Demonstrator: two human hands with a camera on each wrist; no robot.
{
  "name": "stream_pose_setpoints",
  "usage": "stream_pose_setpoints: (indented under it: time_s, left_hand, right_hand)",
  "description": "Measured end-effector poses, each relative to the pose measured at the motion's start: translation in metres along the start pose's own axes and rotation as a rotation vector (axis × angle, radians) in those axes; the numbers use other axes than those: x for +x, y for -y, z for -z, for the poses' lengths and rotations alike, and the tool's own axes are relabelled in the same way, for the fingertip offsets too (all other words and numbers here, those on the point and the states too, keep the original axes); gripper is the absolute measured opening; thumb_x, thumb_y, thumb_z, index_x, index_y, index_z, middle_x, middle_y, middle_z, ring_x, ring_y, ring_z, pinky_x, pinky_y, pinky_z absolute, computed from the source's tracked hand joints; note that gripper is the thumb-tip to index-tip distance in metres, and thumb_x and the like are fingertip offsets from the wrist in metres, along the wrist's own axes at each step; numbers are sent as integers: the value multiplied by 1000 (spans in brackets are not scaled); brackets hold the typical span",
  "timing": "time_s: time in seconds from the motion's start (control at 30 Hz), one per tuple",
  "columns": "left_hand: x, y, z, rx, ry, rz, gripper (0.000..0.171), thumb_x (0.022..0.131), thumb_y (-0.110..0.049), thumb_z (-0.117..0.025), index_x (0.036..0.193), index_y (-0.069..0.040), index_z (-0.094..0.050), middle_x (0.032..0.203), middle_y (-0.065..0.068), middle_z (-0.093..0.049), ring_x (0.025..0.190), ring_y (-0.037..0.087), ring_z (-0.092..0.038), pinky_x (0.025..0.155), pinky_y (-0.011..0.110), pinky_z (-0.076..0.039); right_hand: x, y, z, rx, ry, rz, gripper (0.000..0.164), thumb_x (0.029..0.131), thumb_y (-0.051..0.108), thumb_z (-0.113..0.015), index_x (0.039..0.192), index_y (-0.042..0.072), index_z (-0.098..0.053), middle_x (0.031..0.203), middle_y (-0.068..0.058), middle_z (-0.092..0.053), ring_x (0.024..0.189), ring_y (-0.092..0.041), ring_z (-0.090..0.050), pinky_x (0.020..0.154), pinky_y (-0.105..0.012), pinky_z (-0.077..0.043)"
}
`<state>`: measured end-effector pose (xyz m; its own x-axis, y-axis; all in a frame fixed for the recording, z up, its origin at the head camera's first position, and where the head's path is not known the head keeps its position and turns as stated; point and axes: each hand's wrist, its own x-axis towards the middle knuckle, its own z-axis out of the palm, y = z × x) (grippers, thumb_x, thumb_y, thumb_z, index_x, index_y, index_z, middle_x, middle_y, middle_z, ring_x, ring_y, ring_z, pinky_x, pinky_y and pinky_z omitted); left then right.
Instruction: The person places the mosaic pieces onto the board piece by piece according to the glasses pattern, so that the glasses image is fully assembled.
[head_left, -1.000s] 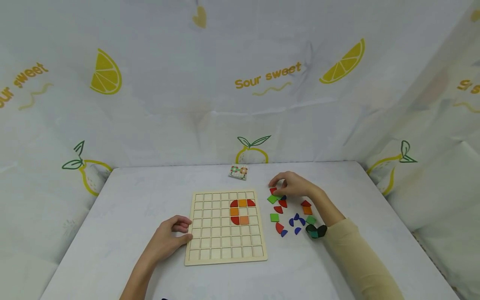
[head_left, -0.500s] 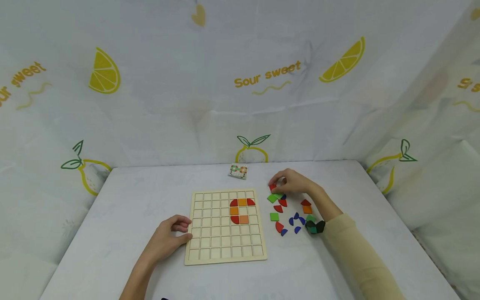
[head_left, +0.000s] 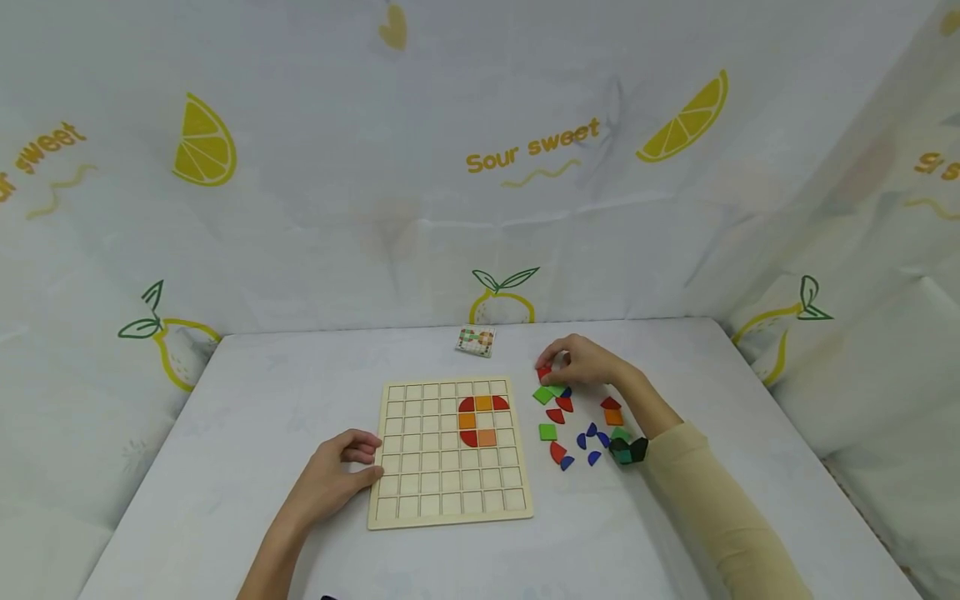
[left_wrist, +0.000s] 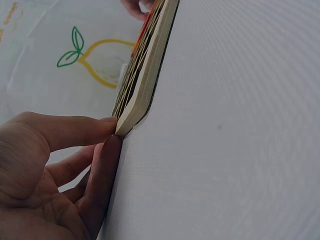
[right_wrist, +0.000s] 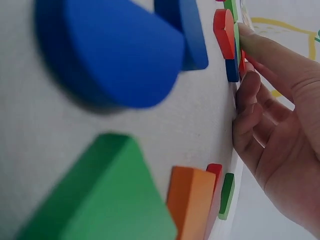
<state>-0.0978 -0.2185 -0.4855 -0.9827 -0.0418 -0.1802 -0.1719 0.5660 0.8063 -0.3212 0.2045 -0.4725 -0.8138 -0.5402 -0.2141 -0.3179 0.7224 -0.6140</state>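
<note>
Pinching a red piece (head_left: 544,374) two o'clock from the board (head_left: 430,483), the right hand (head_left: 583,360) should spare green pieces (head_left: 542,396), the left hand (head_left: 335,477) gripping at nine o'clock.

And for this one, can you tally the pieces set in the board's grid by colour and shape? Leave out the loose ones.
Red round-edged pieces: 3
Orange squares, one paler: 3
Total on the wooden board: 6
</note>
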Motion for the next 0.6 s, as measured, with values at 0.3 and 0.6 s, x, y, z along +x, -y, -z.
stream_pose_setpoints:
  time_s: [0.3, 0.6]
  left_hand:
    - [0, 0, 0, -5, 4, -13, 42, 85, -12, -89, 124, -8, -72, 115, 6, -75, 103, 11, -69, 92, 27, -53]
    - [-1, -1, 0, -8, 3, -15, 42, 85, -11, -88, 123, -7, -72, 114, 6, -75, 102, 12, -68, 92, 27, -52]
  right_hand:
    - [-2, 5, -2, -30, -21, 7, 26, 95, 32, -85, 114, 15, -80, 107, -6, -71, 87, -19, -56, 78, -31, -49]
    - [-14, 20, -1, -24, -34, 63, 27, 96, 28, -85, 117, 12, -79, 104, -5, -71, 85, -18, -58, 75, -27, -52]
